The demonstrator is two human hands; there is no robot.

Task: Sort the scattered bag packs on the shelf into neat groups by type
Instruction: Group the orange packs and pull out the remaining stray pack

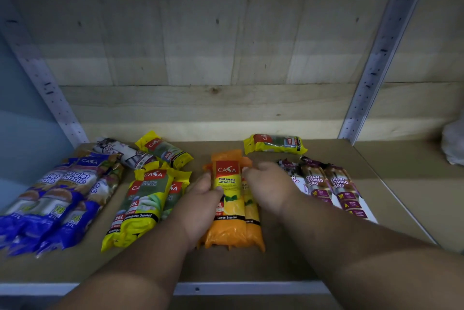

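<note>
The orange pack (229,199) is gripped from both sides, left hand (200,199) and right hand (267,189) curled round it (near the shelf's (288,259) front edge, mid-width). Yellow packs (144,203) are piled just left, blue packs (50,199) by the left edge, purple packs (326,186) just right.
</note>
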